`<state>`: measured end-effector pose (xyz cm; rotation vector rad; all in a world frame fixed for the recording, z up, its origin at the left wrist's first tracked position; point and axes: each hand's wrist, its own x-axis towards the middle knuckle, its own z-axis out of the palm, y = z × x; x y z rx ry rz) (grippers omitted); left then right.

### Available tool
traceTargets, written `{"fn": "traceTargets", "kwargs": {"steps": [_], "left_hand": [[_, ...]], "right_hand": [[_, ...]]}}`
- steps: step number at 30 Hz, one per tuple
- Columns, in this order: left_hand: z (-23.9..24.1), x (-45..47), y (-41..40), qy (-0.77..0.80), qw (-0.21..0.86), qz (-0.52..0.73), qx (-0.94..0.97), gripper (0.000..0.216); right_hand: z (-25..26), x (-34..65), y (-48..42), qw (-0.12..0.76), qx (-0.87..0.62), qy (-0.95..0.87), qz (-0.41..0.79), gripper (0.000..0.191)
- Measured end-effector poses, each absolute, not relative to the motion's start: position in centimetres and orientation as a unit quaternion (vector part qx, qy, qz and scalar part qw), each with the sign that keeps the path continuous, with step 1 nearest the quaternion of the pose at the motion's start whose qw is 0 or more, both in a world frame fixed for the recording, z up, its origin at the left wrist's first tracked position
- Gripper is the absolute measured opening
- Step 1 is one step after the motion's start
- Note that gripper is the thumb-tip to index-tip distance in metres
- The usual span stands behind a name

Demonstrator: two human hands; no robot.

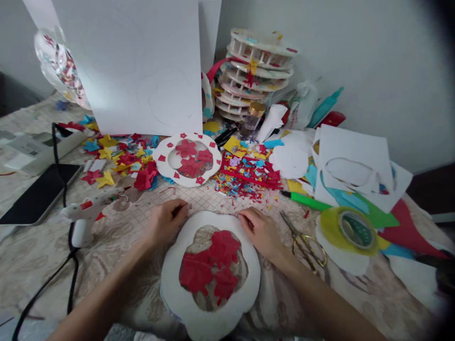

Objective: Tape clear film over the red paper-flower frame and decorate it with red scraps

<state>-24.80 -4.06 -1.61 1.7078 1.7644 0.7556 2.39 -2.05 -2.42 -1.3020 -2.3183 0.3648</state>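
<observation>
A white scalloped paper ring (249,284) lies on the patterned cloth in front of me, with red paper flowers (213,267) showing through its clear middle. My left hand (164,222) rests at the ring's upper left edge, fingers curled and pressed onto the rim. My right hand (260,229) sits at the upper right edge, fingertips pinched on the rim there. Both hands touch the ring from the far side.
A finished ring with red squares (161,163) lies further back among paper scraps (245,173). Scissors (302,239) and a tape roll (350,227) lie at right, a glue gun (83,215) and phone (39,192) at left. White board (142,61) stands behind.
</observation>
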Motion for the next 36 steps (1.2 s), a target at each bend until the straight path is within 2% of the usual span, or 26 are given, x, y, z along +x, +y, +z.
{"fn": "traceTargets", "kwargs": {"steps": [8, 13, 23, 29, 36], "left_hand": [[-2.2, -25.9, -3.8, 0.635, 0.323, 0.255, 0.654, 0.028], [-1.6, -25.9, -3.8, 0.623, 0.355, 0.264, 0.646, 0.029], [-0.9, -25.7, -4.0, 0.623, 0.338, 0.261, 0.655, 0.025], [-0.8, -25.7, -4.2, 0.620, 0.318, 0.254, 0.671, 0.023], [-1.6, -26.6, -4.3, 0.638, 0.310, 0.289, 0.643, 0.024]], "right_hand": [[-2.3, 2.4, -1.9, 0.234, -0.472, -0.833, 0.169, 0.015], [-2.4, 2.3, -1.9, 0.276, -0.458, -0.820, 0.206, 0.017], [-2.6, 2.7, -1.2, 0.275, -0.456, -0.797, 0.283, 0.017], [-2.7, 2.7, -1.2, 0.272, -0.440, -0.808, 0.282, 0.018], [-2.3, 3.7, -0.8, 0.326, -0.462, -0.798, 0.210, 0.019]]}}
